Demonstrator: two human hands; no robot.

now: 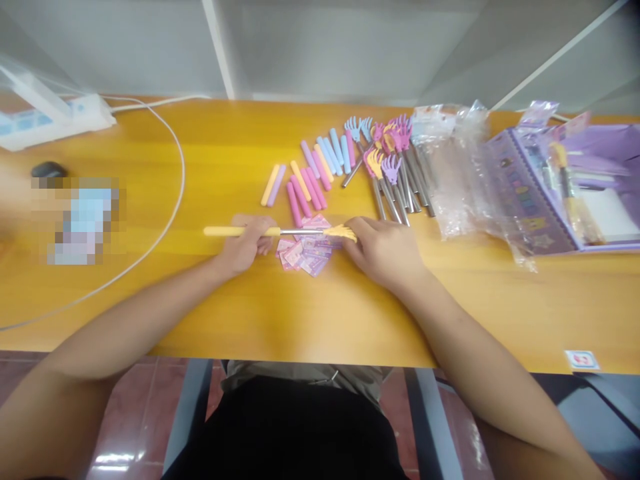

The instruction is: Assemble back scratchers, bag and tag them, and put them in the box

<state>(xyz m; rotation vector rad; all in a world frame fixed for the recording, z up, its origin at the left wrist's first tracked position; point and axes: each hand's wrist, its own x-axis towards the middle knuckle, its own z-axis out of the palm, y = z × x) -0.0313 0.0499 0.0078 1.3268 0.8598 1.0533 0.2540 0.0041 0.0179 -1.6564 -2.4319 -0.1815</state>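
At nine o'clock my left hand gripped the back scratcher; at three my right hand apparently pinched its claw, for steadiness.

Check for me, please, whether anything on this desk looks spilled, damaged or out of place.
One metal rod slants down to the left, against the lean of the other rods on its right, so it looks slightly askew. No spill or obvious damage shows.
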